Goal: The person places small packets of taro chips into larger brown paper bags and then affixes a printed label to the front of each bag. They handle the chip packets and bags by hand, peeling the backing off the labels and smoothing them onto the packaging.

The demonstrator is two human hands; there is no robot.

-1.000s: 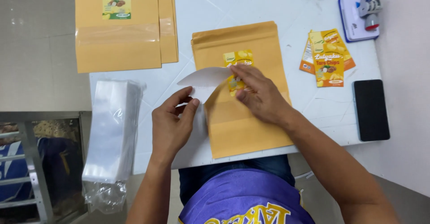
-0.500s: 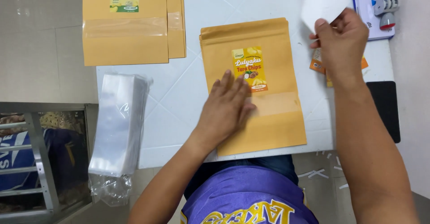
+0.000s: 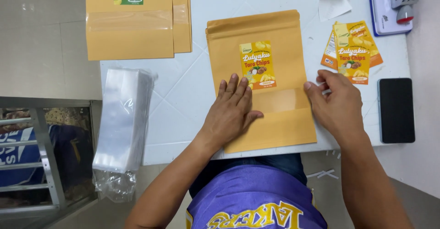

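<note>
L grip (image 3: 230, 111) laid flat, fingers spread, pressed on kraft pouch (image 3: 261, 80) lower-left, nothing held | R grip (image 3: 333, 101) loosely curled, empty, at pouch R edge | label stack (image 3: 352, 50) just above R grip, nearer R than L | pouch long axis runs away from body on tabletop (image 3: 183, 87)

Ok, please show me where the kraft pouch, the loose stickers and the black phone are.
kraft pouch (image 3: 279, 128): head view, on its bare lower front.
loose stickers (image 3: 353, 57): head view, on the face of the top sticker.
black phone (image 3: 396, 110): head view, on the middle of its dark screen.
</note>
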